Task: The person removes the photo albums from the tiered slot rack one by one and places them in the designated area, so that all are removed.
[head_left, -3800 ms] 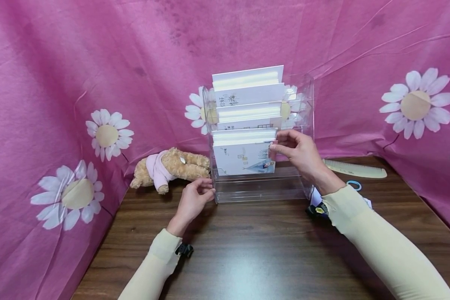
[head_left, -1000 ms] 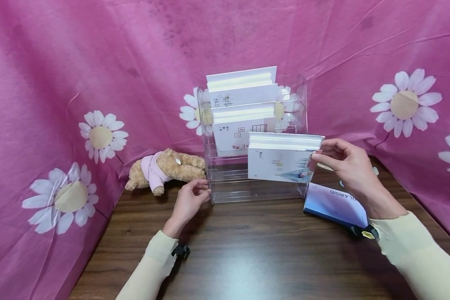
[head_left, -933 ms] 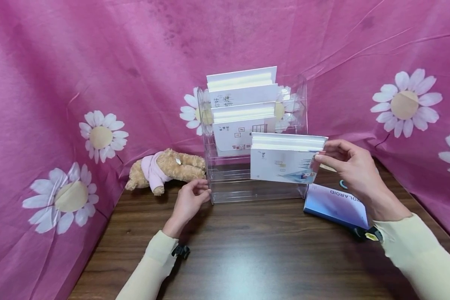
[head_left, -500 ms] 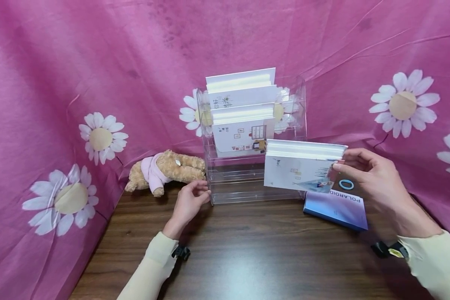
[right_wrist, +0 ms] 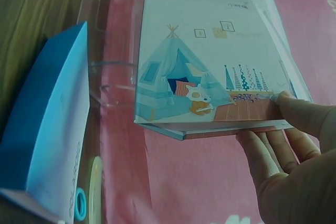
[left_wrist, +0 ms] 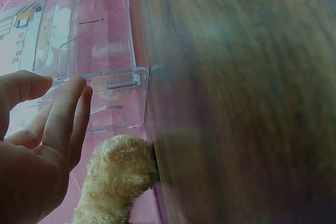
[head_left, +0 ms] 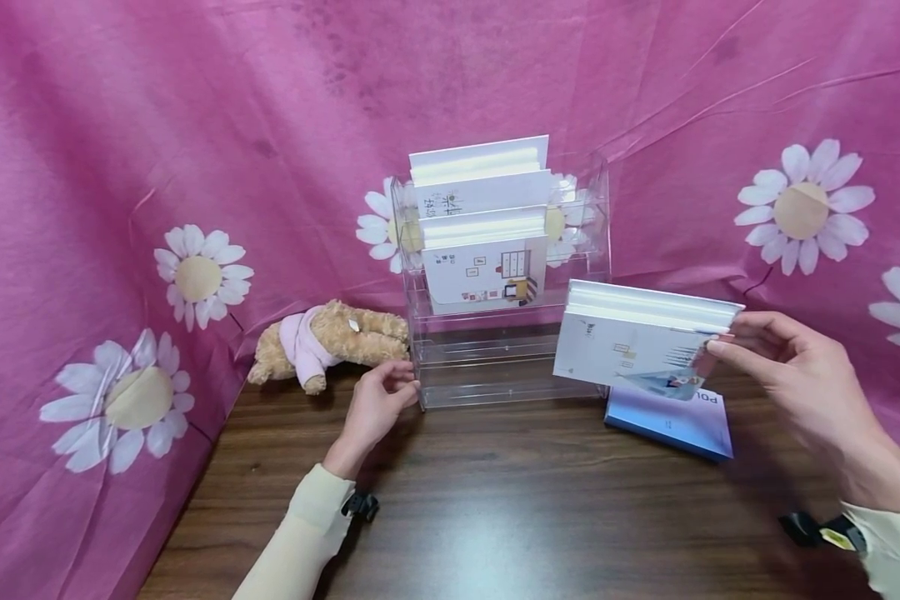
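My right hand (head_left: 810,383) pinches the right end of a small white hardcover album (head_left: 633,350), thumb in front and fingers behind. The album is held off the table, tilted, to the right of a clear tiered rack (head_left: 495,396). In the right wrist view its cover (right_wrist: 210,51) shows a blue tent and a small animal figure. My left hand (head_left: 375,408) rests with fairly straight fingers against the rack's lower left side; the left wrist view shows these fingers (left_wrist: 63,119) at the clear edge. Two more white albums (head_left: 487,271) stand in the upper tiers.
A blue-purple Polaroid box (head_left: 667,425) lies right of the rack, partly under the album in this view. A teddy bear (head_left: 330,337) in a pink top lies to the left. A blue ring (right_wrist: 80,203) and a pale comb (right_wrist: 95,190) show in the right wrist view.
The album has left the rack's lower tier and moved right and a little toward me in my right hand, tilting as it goes. My left hand stays at the rack's side.
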Available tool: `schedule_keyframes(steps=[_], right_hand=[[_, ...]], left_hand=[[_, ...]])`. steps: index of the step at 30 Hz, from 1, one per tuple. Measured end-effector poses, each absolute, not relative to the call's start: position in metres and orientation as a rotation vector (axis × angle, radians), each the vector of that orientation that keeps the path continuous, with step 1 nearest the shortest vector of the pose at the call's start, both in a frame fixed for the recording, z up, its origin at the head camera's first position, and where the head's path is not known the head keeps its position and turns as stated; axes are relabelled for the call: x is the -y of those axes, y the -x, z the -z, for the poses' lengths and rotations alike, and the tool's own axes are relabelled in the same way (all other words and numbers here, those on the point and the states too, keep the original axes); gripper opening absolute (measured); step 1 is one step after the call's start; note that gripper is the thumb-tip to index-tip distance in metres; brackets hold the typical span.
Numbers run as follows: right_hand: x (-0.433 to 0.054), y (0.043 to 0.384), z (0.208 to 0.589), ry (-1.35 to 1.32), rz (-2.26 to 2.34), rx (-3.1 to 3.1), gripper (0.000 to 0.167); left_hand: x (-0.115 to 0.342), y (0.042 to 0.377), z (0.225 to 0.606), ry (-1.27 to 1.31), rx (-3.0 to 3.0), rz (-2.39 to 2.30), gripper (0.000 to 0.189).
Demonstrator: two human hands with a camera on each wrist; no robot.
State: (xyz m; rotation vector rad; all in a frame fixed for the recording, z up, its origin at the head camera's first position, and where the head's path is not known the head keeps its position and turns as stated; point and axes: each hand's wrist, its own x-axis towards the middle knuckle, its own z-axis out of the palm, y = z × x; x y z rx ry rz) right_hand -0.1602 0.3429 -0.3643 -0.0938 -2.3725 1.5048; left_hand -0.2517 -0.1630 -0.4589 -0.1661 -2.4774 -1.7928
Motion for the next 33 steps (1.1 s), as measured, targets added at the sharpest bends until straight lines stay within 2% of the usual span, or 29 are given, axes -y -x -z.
schedule_keyframes(steps=[8, 12, 19, 27, 31, 33], right_hand=[[-0.363, 0.144, 0.371, 0.152, -1.433, 2.372, 0.029], [-0.371, 0.14, 0.376, 0.137, -1.552, 2.258, 0.03], [-0.386, 0.137, 0.396, -0.224, -1.989, 1.771, 0.042], [-0.406, 0.132, 0.409, -0.339, -2.066, 1.591, 0.049], [-0.414, 0.131, 0.418, -0.41, -2.104, 1.486, 0.046], [-0.424, 0.131, 0.424, -0.561, -2.149, 1.443, 0.043]], left_hand=[[0.163, 0.252, 0.459, 0.171, 2.473, 1.788, 0.027], [0.164, 0.251, 0.458, 0.165, 2.458, 1.805, 0.027], [0.164, 0.252, 0.46, 0.16, 2.454, 1.822, 0.028], [0.163, 0.251, 0.459, 0.174, 2.454, 1.804, 0.028], [0.163, 0.252, 0.459, 0.173, 2.454, 1.811, 0.028], [0.163, 0.253, 0.46, 0.169, 2.456, 1.816, 0.028]])
